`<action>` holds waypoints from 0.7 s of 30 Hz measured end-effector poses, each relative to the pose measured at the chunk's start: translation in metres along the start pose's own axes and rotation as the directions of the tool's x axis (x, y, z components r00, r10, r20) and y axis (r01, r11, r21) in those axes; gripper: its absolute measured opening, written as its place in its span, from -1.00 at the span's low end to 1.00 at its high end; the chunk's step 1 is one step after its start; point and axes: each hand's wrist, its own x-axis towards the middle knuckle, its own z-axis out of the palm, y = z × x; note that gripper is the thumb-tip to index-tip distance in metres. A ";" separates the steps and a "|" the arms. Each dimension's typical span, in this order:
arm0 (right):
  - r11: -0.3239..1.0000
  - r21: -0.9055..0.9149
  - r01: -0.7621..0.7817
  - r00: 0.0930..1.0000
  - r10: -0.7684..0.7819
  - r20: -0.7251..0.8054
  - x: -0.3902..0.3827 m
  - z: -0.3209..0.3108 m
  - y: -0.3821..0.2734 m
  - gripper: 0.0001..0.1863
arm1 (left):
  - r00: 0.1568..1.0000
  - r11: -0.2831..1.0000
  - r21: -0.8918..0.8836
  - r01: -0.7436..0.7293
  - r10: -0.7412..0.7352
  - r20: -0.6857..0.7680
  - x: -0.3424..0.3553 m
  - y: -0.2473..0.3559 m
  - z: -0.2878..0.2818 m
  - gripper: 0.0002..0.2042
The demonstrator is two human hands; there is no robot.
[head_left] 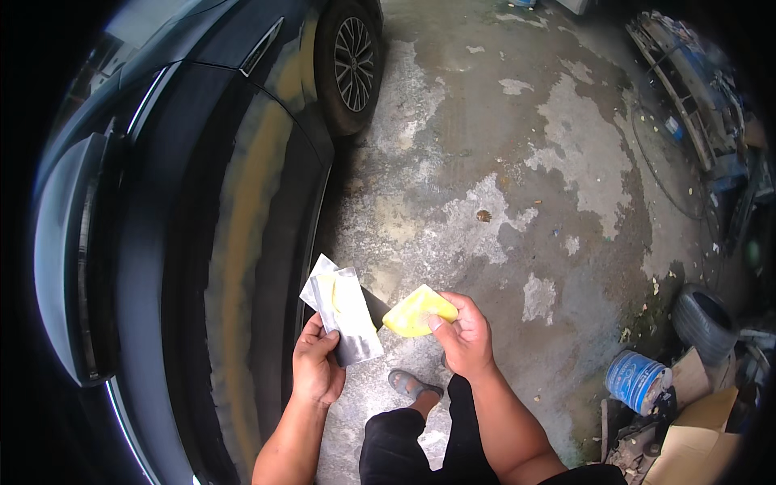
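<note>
My left hand (pixel 317 360) is closed on two thin, silvery flat putty spreaders (pixel 352 319), which overlap at an angle. A yellow smear, like filler paste, lies on the upper one. To their right, my right hand (pixel 469 338) pinches a yellow, fan-shaped putty spreader (pixel 414 310) between thumb and fingers. Its left tip comes close to the edge of the silvery pair; whether they touch I cannot tell. At my left stands a dark car (pixel 145 267), with a long tan filler strip (pixel 242 202) with grey edges running along its side.
The car's wheel (pixel 353 65) is farther ahead. Patchy concrete floor (pixel 485 145) stretches to the right. On that side are a tire (pixel 702 322), a blue paint bucket (pixel 634 381) lying tilted, cardboard (pixel 691 449) and a pile of car parts (pixel 687 89). A hose (pixel 651 166) curves over the floor.
</note>
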 end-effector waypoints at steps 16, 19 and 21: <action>0.594 -0.667 0.449 0.890 -0.238 0.388 -0.141 0.125 -0.247 -0.68 | 0.909 0.904 -0.319 -0.284 0.360 0.212 -0.207 0.116 0.031 -0.58; 0.703 -0.636 0.319 0.947 -0.207 0.246 -0.160 0.140 -0.286 -0.65 | 0.902 0.900 -0.338 -0.276 0.364 0.233 -0.238 0.126 0.027 -0.56; 0.674 -0.616 0.408 0.913 -0.304 0.272 -0.169 0.153 -0.304 -0.65 | 0.897 0.894 -0.322 -0.313 0.389 0.209 -0.255 0.119 0.031 -0.56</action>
